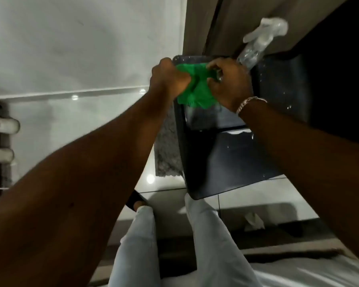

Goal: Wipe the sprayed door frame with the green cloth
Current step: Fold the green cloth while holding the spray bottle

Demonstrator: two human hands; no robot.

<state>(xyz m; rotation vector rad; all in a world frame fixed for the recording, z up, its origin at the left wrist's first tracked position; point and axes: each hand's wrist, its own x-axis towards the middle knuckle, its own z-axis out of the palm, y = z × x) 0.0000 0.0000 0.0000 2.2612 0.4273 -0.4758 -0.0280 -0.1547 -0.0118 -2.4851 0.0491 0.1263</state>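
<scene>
The green cloth (195,88) is bunched between both hands, above a dark glossy cabinet top (226,154). My left hand (168,77) grips its left side. My right hand (230,83) pinches the cloth's right end and also holds a clear spray bottle (259,42), whose white trigger head points up and right. The brown door frame (203,25) rises just behind the hands. The bottle's lower body is hidden in my palm.
The dark cabinet top carries water droplets. A grey speckled mat (166,150) lies beside it on the glossy white tiled floor (71,59). My legs in light trousers (205,235) stand below. A crumpled white paper (254,221) lies on the floor at right.
</scene>
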